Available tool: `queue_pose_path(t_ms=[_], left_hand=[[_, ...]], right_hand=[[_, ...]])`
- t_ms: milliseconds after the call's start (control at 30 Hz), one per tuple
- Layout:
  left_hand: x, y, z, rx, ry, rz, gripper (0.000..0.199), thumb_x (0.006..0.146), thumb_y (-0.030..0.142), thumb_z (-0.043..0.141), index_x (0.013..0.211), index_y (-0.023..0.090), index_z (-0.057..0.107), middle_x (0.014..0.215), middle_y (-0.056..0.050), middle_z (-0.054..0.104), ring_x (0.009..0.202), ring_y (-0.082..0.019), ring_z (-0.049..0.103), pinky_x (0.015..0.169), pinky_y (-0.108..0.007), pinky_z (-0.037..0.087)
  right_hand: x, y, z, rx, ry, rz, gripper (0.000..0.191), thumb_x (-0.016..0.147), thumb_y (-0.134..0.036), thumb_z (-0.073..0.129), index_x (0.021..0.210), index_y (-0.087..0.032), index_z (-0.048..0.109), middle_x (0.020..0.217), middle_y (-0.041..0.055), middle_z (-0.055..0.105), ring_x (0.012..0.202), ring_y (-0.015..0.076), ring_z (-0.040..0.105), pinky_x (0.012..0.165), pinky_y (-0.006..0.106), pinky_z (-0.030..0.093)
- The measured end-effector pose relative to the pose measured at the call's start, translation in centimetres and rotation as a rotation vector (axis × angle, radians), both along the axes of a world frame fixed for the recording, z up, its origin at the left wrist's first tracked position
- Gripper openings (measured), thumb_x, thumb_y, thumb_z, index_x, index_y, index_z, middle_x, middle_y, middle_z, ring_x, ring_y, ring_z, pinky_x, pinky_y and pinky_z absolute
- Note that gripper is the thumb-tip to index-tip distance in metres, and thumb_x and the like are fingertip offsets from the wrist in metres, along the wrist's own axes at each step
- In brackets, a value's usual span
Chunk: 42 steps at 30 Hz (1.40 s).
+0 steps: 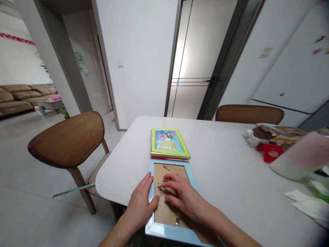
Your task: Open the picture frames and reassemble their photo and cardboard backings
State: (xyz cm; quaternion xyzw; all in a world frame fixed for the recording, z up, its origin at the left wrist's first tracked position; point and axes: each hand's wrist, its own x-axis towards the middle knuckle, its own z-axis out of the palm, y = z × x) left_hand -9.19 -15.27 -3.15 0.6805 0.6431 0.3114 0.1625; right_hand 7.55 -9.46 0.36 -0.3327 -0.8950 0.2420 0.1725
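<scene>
A light blue picture frame lies face down at the table's near edge, its brown backing board facing up. Metal clips, one of them the left clip, sit around the board. My left hand holds the frame's left side, thumb over the inner edge and fingers along the outside. Over the board is my right hand, fingers bent and apart, with fingertips at the left clip. Part of the frame's right side is hidden under my right hand and forearm. Just beyond lies a lime-green frame with a picture of a figure in a dress, on top of a red one.
The white table carries a pale pink-and-white container, a red packet, bags and white tissue at the right. Wooden chairs stand at the left and far side.
</scene>
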Motion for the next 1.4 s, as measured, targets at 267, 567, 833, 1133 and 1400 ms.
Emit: queue_pose_path(t_ms=[267,567,833,1133,1400], left_hand=[[0.0,0.1,-0.4,0.035,-0.004,0.020,0.051,0.069,0.016,0.047,0.119,0.006,0.041,0.130,-0.015,0.037,0.118,-0.022,0.035,0.100,-0.036,0.028],[-0.1,-0.1,-0.2,0.019,-0.088,0.026,0.052,0.069,0.019,0.050,0.119,0.009,0.042,0.130,-0.014,0.036,0.118,-0.021,0.034,0.100,-0.037,0.027],[0.5,0.2,1.2,0.024,-0.301,0.066,0.043,0.070,0.028,0.054,0.109,0.012,0.051,0.123,-0.014,0.045,0.114,-0.025,0.039,0.097,-0.039,0.028],[-3.7,-0.8,3.4,-0.223,-1.081,0.149,0.034,0.069,0.036,0.057,0.094,0.014,0.050,0.072,-0.001,0.066,0.057,-0.016,0.062,0.051,-0.023,0.046],[-10.8,-1.7,2.0,-0.214,-0.790,0.303,0.032,0.069,0.036,0.055,0.090,0.012,0.051,0.065,-0.002,0.063,0.058,-0.018,0.061,0.053,-0.026,0.046]], right_hand=[[2.6,-2.1,0.2,-0.087,-0.109,0.085,0.013,0.066,-0.021,0.058,0.073,-0.027,0.067,0.121,0.0013,0.045,0.118,0.0243,0.028,0.095,0.042,0.022],[1.7,-1.3,-1.2,-0.048,0.005,-0.217,0.036,0.064,-0.022,0.054,0.100,-0.018,0.056,0.101,0.0086,0.052,0.095,0.0191,0.047,0.085,0.031,0.036],[0.7,-1.6,1.4,-0.009,0.053,-0.291,0.035,0.059,-0.014,0.048,0.094,-0.017,0.056,0.092,0.0068,0.055,0.089,0.0188,0.049,0.082,0.031,0.037],[1.4,-0.7,1.6,0.034,0.133,-0.292,0.031,0.074,-0.029,0.044,0.101,-0.018,0.053,0.099,0.0078,0.055,0.084,0.0179,0.052,0.077,0.032,0.041],[5.0,2.0,-2.1,0.014,-0.193,-0.576,0.050,0.071,-0.031,0.042,0.116,-0.010,0.043,0.094,0.0123,0.058,0.080,0.0220,0.055,0.072,0.033,0.040]])
